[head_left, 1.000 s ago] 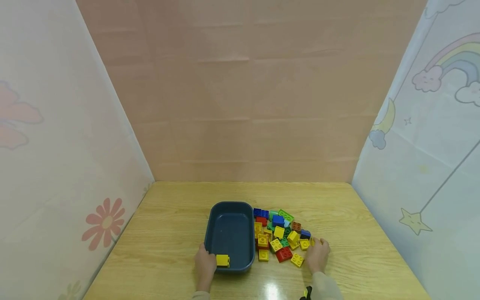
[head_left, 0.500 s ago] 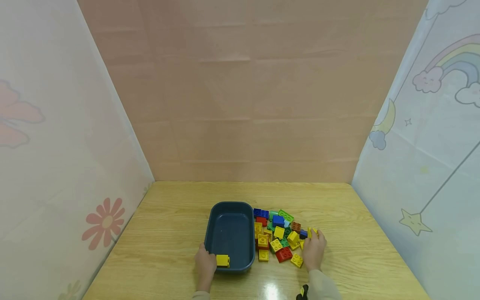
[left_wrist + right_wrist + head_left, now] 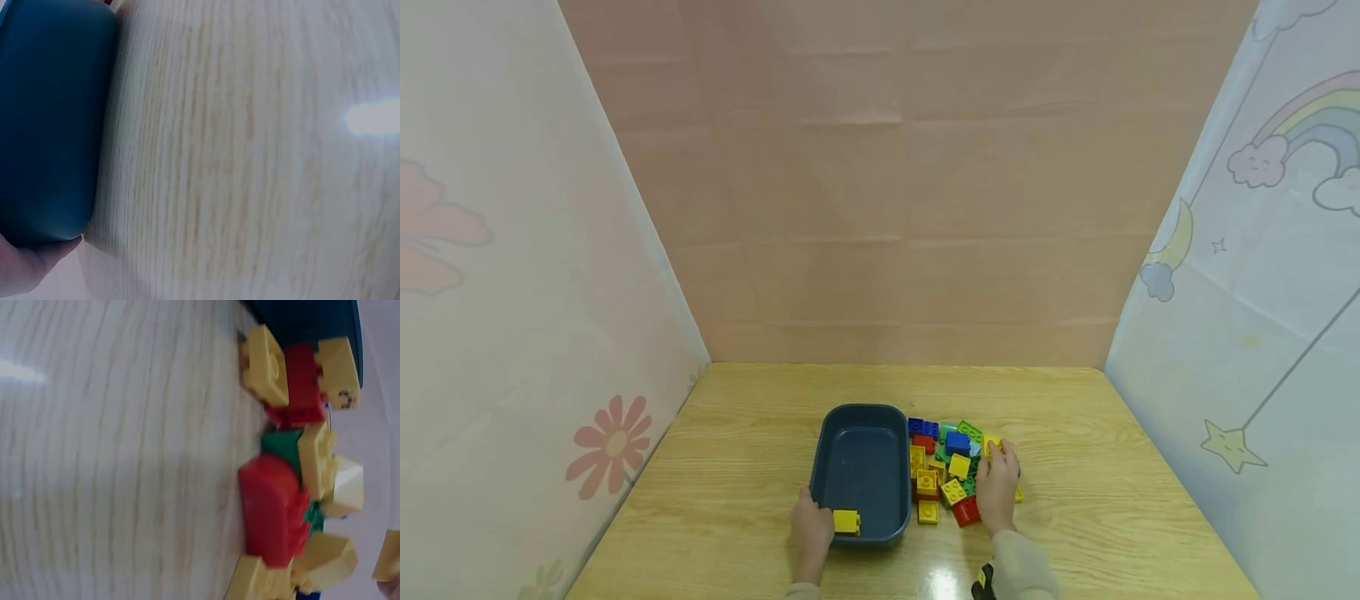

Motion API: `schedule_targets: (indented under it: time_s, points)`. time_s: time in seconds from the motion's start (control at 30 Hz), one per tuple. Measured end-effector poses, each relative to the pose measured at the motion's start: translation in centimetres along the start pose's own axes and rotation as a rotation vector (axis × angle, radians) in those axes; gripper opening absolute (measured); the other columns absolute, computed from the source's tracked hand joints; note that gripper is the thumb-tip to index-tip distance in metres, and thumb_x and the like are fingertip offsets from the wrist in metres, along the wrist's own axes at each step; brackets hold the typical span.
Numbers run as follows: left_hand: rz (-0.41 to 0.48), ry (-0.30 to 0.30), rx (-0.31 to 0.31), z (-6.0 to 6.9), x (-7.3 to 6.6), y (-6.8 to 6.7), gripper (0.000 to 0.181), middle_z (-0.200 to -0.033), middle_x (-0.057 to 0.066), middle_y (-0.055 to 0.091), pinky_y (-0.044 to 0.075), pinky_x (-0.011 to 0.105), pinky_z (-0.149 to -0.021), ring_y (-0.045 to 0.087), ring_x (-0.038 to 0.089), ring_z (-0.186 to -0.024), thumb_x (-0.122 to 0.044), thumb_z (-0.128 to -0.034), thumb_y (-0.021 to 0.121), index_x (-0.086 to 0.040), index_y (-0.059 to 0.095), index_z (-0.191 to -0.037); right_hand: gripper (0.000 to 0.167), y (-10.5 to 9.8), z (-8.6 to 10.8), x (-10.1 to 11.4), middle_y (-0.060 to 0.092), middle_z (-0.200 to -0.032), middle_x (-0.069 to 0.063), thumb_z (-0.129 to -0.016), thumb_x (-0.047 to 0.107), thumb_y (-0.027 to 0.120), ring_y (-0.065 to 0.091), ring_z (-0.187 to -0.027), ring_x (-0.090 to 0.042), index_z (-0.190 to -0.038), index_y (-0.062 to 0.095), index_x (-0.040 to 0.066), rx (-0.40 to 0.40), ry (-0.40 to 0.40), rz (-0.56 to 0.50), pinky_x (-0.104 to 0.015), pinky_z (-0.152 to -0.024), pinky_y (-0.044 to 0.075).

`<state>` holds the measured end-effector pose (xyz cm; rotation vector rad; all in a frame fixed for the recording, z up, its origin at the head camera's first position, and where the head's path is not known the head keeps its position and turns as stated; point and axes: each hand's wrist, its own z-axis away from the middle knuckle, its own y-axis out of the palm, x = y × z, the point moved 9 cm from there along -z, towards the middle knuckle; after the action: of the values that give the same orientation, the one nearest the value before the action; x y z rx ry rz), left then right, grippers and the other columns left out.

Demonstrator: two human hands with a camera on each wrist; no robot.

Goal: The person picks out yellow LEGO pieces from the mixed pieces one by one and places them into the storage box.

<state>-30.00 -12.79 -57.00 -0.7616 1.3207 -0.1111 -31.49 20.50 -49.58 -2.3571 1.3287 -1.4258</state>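
Observation:
In the head view my left hand [image 3: 812, 529] grips the near-left corner of a dark blue tray [image 3: 824, 450], beside a yellow brick [image 3: 847, 522] lying inside it. The left wrist view has part of that hand [image 3: 24, 269] against the tray [image 3: 53, 125]. My right hand [image 3: 997, 493] pinches a yellow brick [image 3: 991, 442] over the right part of the brick pile, hiding some bricks below. At the right wrist view's edge, a bit of the hand [image 3: 390, 589] touches the held yellow brick [image 3: 389, 555].
Against the tray's right side lie loose bricks, among them a blue one [image 3: 957, 443], a red one [image 3: 967, 511] and a yellow one [image 3: 928, 512]. Patterned side walls and a plain back wall [image 3: 895, 250] surround the wooden table [image 3: 722, 483].
My right hand has lifted a yellow brick from the pile's right edge and carried it left and slightly away over the pile. The left hand and tray have stayed put.

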Motion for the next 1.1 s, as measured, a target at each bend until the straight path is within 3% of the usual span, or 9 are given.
schedule_targets:
  time_s: [0.2,0.4,0.6,0.7,0.87,1.1]
  points:
    - [-0.001,0.020,-0.014,0.1,-0.1,-0.2,0.047,-0.103,0.037,0.053,0.049,0.046,-0.068,0.056,0.043,-0.093,0.014,-0.0730,0.048,0.020,0.040,-0.118,0.028,1.4,0.3,2.8,0.045,-0.118,-0.030,-0.080,-0.007,0.058,0.042,-0.108,-0.042,-0.107,0.056,-0.015,0.017,-0.099,-0.041,-0.050,-0.080,0.043]
    - [0.009,0.012,-0.012,0.1,-0.1,-0.2,0.046,-0.107,0.038,0.050,0.048,0.047,-0.070,0.054,0.044,-0.096,0.014,-0.0737,0.047,0.021,0.039,-0.118,0.029,3.1,0.9,5.9,0.048,-0.118,-0.027,-0.079,-0.004,0.060,0.044,-0.109,-0.039,-0.107,0.058,-0.011,0.083,-0.205,-0.070,-0.046,-0.080,0.044]
    - [-0.009,-0.001,-0.004,0.1,0.0,-0.2,0.046,-0.107,0.037,0.051,0.048,0.046,-0.070,0.054,0.043,-0.095,0.013,-0.0740,0.048,0.020,0.040,-0.118,0.026,5.1,2.3,10.0,0.054,-0.111,-0.022,-0.073,-0.005,0.066,0.051,-0.101,-0.035,-0.099,0.062,-0.008,0.187,-0.392,-0.067,-0.043,-0.078,0.046]
    - [-0.019,-0.009,0.002,0.0,0.2,0.0,0.046,-0.107,0.036,0.052,0.048,0.046,-0.070,0.055,0.042,-0.095,0.012,-0.0741,0.048,0.019,0.040,-0.119,0.025,6.3,3.1,11.7,0.056,-0.109,-0.019,-0.072,-0.003,0.068,0.052,-0.100,-0.032,-0.097,0.064,-0.005,0.267,-0.476,-0.042,-0.041,-0.080,0.046]
    - [-0.002,0.033,-0.025,0.1,-0.1,-0.3,0.042,-0.101,0.036,0.054,0.047,0.048,-0.069,0.056,0.043,-0.091,0.013,-0.0724,0.049,0.019,0.043,-0.113,0.025,8.7,5.1,13.1,0.055,-0.110,-0.015,-0.075,0.002,0.067,0.053,-0.100,-0.028,-0.100,0.064,-0.001,0.470,-0.542,-0.008,-0.035,-0.081,0.046]
    - [0.002,0.079,-0.065,0.4,-0.4,-0.6,0.037,-0.092,0.033,0.057,0.048,0.047,-0.064,0.058,0.041,-0.083,0.012,-0.0702,0.050,0.018,0.047,-0.107,0.020,10.8,7.8,14.3,0.057,-0.102,-0.012,-0.075,0.003,0.067,0.054,-0.093,-0.021,-0.095,0.066,0.001,0.644,-0.664,0.053,-0.025,-0.076,0.047]
